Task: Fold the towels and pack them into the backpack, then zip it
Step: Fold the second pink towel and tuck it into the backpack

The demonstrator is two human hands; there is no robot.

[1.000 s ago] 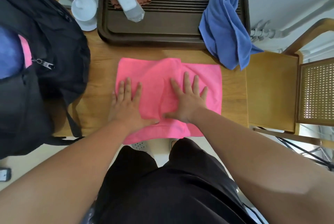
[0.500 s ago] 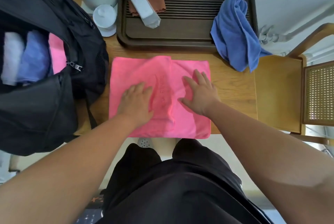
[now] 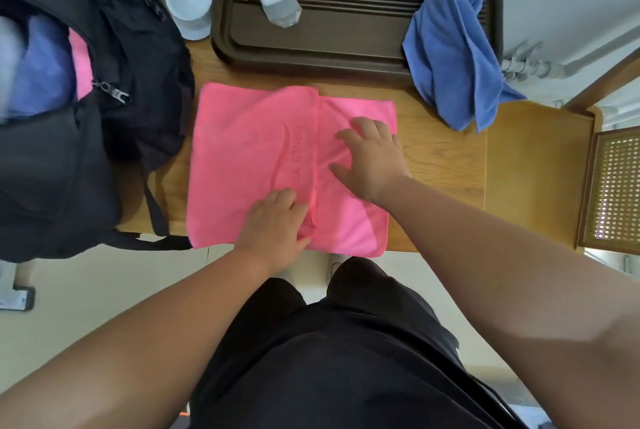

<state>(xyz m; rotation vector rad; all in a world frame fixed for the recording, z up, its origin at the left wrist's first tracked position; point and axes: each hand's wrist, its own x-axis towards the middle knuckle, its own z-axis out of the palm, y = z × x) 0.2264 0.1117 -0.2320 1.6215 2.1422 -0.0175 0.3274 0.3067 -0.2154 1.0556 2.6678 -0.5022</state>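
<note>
the raised fold at the near edge of the pink towel is being pinched between curled fingers and thumb by the left hand, while its right layer is being pressed flat by the right hand, fingers spread. the towel is being borne by the wooden table, near edge just overhanging the front, left edge just beside the open backpack; bare wood is being left on its right, short of the blue towel.

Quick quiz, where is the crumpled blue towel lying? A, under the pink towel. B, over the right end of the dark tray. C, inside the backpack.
B: the crumpled blue towel drapes over the right end of the dark tray, spilling onto the table.
</note>
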